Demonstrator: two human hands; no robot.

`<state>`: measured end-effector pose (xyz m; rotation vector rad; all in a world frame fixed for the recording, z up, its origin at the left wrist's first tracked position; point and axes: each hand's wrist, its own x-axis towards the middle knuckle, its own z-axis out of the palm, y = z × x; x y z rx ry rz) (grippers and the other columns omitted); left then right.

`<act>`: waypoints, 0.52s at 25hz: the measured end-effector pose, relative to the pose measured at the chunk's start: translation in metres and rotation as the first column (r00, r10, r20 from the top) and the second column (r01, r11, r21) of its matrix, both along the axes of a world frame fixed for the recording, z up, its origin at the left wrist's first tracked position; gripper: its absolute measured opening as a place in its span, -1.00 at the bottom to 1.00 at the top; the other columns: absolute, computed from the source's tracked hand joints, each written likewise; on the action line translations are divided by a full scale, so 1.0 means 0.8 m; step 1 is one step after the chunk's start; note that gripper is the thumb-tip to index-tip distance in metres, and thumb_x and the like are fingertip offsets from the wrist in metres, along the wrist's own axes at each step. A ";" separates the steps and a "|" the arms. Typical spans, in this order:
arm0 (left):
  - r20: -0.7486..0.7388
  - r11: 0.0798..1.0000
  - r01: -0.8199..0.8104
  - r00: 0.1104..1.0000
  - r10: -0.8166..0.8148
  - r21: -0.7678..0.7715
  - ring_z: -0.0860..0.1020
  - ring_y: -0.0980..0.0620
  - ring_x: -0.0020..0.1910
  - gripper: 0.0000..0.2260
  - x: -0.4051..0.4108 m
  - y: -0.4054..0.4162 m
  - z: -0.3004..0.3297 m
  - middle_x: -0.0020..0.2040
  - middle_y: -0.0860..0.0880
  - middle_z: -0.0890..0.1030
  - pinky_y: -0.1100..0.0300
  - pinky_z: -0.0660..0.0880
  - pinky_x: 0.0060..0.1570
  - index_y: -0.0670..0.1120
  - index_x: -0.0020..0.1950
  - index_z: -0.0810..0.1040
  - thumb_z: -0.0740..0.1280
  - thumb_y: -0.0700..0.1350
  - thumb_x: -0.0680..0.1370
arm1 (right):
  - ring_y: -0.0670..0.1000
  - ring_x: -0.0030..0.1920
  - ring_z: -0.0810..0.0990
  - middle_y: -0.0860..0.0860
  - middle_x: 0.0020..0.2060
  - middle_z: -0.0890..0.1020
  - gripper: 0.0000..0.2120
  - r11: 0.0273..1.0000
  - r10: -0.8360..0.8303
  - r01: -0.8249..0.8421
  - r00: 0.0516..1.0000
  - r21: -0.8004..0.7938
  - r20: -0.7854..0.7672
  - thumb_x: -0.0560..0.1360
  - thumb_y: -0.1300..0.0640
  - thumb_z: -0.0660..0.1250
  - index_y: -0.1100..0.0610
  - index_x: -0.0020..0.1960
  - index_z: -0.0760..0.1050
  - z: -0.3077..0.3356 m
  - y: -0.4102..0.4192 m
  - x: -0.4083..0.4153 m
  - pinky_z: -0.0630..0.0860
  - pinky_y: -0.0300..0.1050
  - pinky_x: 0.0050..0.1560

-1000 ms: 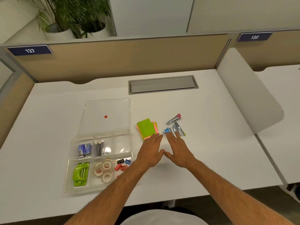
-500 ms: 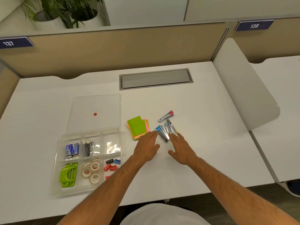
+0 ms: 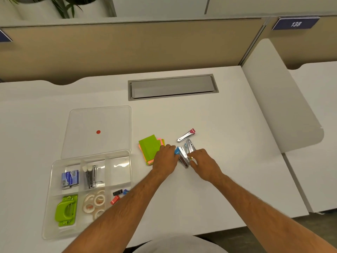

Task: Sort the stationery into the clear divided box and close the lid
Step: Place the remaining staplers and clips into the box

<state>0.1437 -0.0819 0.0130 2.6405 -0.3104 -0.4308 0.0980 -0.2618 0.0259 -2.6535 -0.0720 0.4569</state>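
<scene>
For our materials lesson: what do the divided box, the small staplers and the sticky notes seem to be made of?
Divided box: clear glossy plastic, probably; the contents and desk show through its walls.
Small staplers: bright polished metal with glints, coloured end caps likely plastic.
Sticky notes: matt paper, flat stacked green, pink and orange sheets.

Fingertips of left hand [image 3: 165,157] and right hand [image 3: 204,161] lost among the small staplers [image 3: 184,154]; grip impossible to tell. Near corner of sticky notes [image 3: 149,147] covered by the left hand. Lower right compartment of clear box [image 3: 47,216] partly hidden under the left forearm. Number plate [image 3: 4,36] cut by the left edge. Print on blue staple box [image 3: 70,178] too small to read.
</scene>
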 end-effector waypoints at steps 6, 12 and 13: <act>-0.099 0.989 -0.102 0.991 0.091 -0.108 0.45 -0.08 0.09 -0.82 0.007 0.000 -0.020 0.05 -0.06 0.58 0.00 0.44 0.06 -0.08 0.11 0.56 0.31 -0.03 0.59 | 0.06 0.17 0.44 -0.01 0.09 0.59 -0.75 0.998 -0.051 0.052 0.998 -0.030 0.027 0.58 0.11 0.24 0.07 0.24 0.52 -0.008 0.006 0.042 0.54 0.02 -0.10; -0.236 0.918 -0.156 0.969 0.072 -0.364 0.50 0.03 -0.03 -0.91 -0.008 0.012 -0.018 -0.02 -0.02 0.52 0.18 0.45 0.01 -0.09 -0.04 0.56 0.43 -0.12 0.52 | 0.05 0.18 0.42 -0.02 0.16 0.54 -0.70 0.993 0.010 -0.012 1.000 -0.117 -0.013 0.57 0.05 0.26 0.03 0.30 0.45 -0.028 0.022 0.071 0.54 0.01 -0.09; -0.237 0.905 -0.156 0.969 0.063 -0.395 0.50 0.06 -0.04 -0.90 -0.012 0.017 -0.015 -0.03 -0.01 0.52 0.21 0.45 0.00 -0.10 -0.05 0.56 0.45 -0.14 0.51 | 0.05 0.17 0.42 -0.01 0.18 0.52 -0.66 0.991 0.020 -0.022 1.000 -0.133 -0.011 0.56 0.03 0.29 0.03 0.32 0.44 -0.030 0.027 0.074 0.54 0.00 -0.09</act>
